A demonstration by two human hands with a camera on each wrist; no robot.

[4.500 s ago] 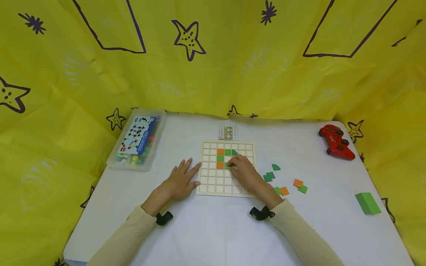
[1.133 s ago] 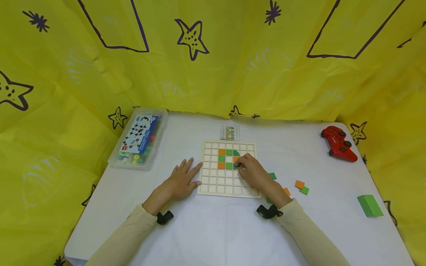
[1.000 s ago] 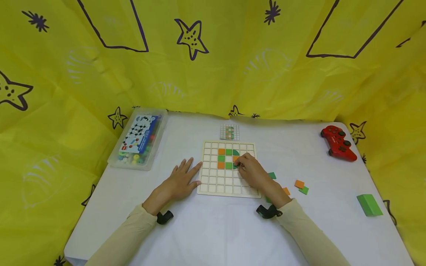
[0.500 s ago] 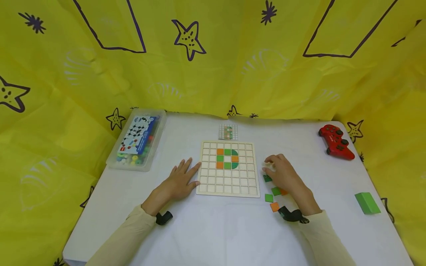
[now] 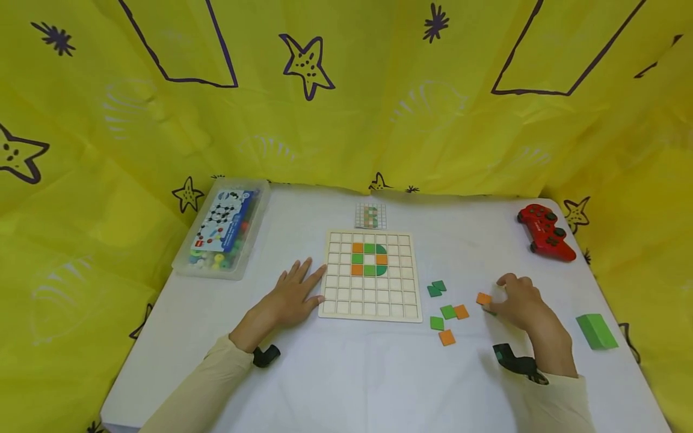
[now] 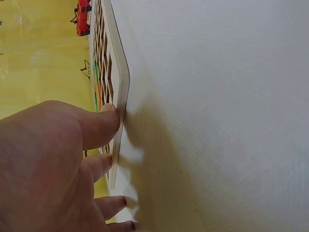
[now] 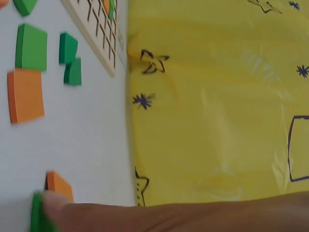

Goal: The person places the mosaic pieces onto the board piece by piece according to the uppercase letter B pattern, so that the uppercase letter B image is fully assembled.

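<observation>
My left hand lies with fingers spread at the left edge of the wooden grid board; in the left wrist view the thumb touches its rim. Orange and green square tiles, plus two dark green quarter-round tiles, form a ring round one bare cell on the board. Off to the right, my right hand is over an orange square tile overlapping a green square tile. Its thumb tip is at the green tile, while the index finger stays apart from the thumb.
Loose square tiles and two dark green tiles lie right of the board. A pattern card is behind it. A plastic box stands left, a red game controller and a green block right.
My right hand has left the board and moved right to the orange and green tiles. An orange square and a second quarter-round tile now sit on the board. The left hand stays put.
</observation>
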